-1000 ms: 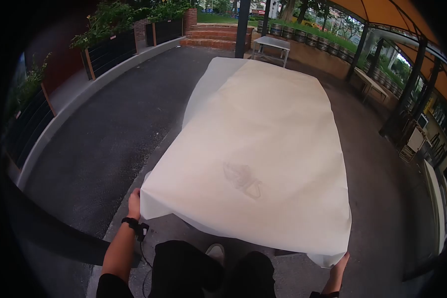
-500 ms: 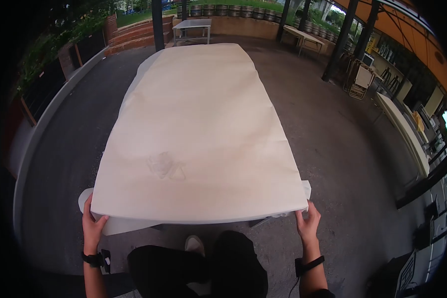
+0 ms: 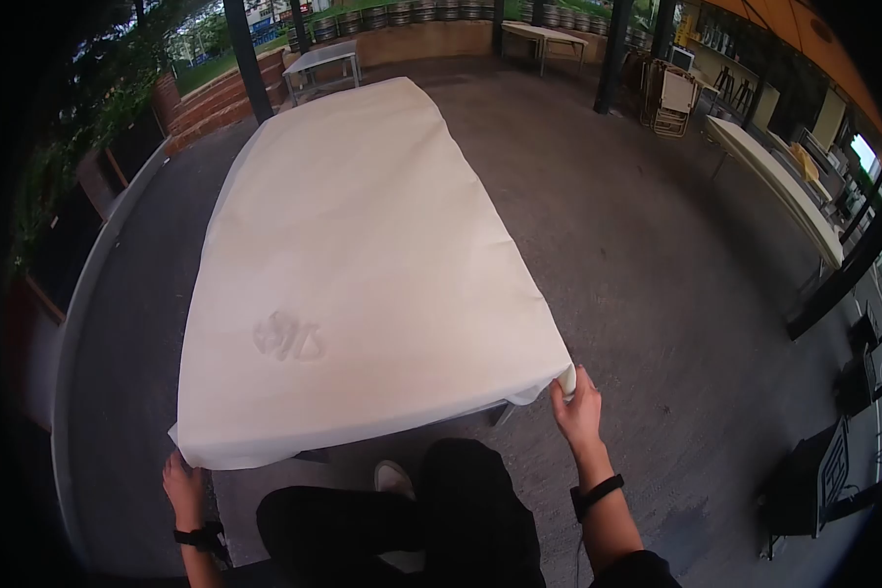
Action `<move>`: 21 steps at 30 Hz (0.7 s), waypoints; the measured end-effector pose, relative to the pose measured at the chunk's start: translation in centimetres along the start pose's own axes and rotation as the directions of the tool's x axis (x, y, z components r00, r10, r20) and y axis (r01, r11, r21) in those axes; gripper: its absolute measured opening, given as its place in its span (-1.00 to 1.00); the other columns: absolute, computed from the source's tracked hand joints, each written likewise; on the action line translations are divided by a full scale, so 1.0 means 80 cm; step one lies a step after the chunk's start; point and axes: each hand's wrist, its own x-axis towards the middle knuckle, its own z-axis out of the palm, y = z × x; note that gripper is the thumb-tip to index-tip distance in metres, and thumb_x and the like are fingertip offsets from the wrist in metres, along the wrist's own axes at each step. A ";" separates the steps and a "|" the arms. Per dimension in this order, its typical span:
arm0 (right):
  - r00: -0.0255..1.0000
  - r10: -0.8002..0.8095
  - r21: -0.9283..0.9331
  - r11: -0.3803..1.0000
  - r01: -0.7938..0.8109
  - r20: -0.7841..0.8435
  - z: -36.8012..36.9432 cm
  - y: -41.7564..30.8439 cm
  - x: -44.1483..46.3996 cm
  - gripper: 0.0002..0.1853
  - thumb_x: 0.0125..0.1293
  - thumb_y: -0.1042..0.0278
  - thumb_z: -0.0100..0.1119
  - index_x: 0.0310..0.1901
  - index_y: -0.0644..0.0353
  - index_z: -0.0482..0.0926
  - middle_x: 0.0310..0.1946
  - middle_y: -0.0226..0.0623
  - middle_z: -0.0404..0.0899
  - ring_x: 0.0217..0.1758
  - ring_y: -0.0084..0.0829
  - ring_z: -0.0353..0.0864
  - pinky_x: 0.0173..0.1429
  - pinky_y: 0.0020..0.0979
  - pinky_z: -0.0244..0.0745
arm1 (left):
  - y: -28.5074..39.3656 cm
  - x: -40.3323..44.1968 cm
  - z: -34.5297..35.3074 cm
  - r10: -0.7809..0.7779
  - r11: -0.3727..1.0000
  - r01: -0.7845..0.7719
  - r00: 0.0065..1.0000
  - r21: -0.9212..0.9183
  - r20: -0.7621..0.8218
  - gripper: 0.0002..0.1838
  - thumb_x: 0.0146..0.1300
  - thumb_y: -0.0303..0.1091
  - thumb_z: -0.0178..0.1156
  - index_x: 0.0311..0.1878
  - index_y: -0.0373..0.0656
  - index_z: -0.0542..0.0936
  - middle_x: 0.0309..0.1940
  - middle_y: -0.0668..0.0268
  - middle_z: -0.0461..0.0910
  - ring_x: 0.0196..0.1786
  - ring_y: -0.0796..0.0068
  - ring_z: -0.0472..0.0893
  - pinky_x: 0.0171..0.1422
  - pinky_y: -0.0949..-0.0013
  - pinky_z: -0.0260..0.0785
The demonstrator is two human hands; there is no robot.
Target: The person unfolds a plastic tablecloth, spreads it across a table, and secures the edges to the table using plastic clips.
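A cream-white tablecloth (image 3: 353, 235) covers a long table in front of me, with faint wrinkled marks showing near its left front. Its near edge hangs a little over the table's front. At the near right corner, my right hand (image 3: 578, 410) is closed, pinching a folded bit of the cloth between thumb and fingers. My left hand (image 3: 183, 487) is at the near left corner, its fingers closed at the hanging edge of the cloth and partly hidden by it. Under the front edge, a grey table leg (image 3: 503, 414) shows.
A bare-topped metal table (image 3: 321, 61) stands beyond the far end, beside a dark post (image 3: 249, 59). To the right are a long folding table (image 3: 776, 176), stacked folding chairs (image 3: 673, 103) and a black wheeled item (image 3: 811, 480). A low kerb (image 3: 93, 284) runs along the left.
My view has turned to the right, so the table appears further left and slanted. The cloth's front corners now hang lower over the edge, and my left hand has moved down with its corner.
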 end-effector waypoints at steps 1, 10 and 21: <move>0.986 0.153 0.037 0.987 -0.156 0.070 -0.002 -0.009 -0.003 -0.78 0.21 0.36 0.23 -0.15 0.25 0.53 -0.31 -0.02 0.62 -0.20 0.02 0.63 0.12 -0.07 0.47 | 0.017 -0.006 -0.017 0.051 0.998 -0.059 0.966 -0.024 -0.252 -0.53 0.18 -0.52 0.13 0.20 -0.35 0.41 0.10 -0.01 0.50 0.21 -0.08 0.44 0.30 0.08 0.25; 0.929 0.317 0.333 0.869 -0.366 0.192 0.015 -0.070 -0.039 -0.72 0.22 0.41 0.19 -0.06 0.32 0.50 -0.14 0.11 0.56 -0.06 0.16 0.56 -0.01 -0.08 0.48 | 0.437 -0.172 -0.099 0.817 0.195 -0.083 0.565 -0.977 0.115 -0.66 0.25 -0.50 0.18 0.11 -0.26 0.49 0.03 0.11 0.57 0.07 0.26 0.59 0.13 0.31 0.46; 0.998 -0.033 0.437 0.899 0.008 0.052 0.040 -0.046 -0.077 -0.68 0.25 0.32 0.18 0.01 0.19 0.49 -0.07 -0.12 0.56 0.10 -0.11 0.52 0.15 -0.16 0.39 | 0.594 -0.186 0.067 0.604 0.333 -0.224 0.796 -0.916 0.025 -0.59 0.27 -0.25 0.18 0.04 -0.39 0.44 -0.16 -0.21 0.55 -0.08 -0.24 0.55 -0.01 -0.03 0.41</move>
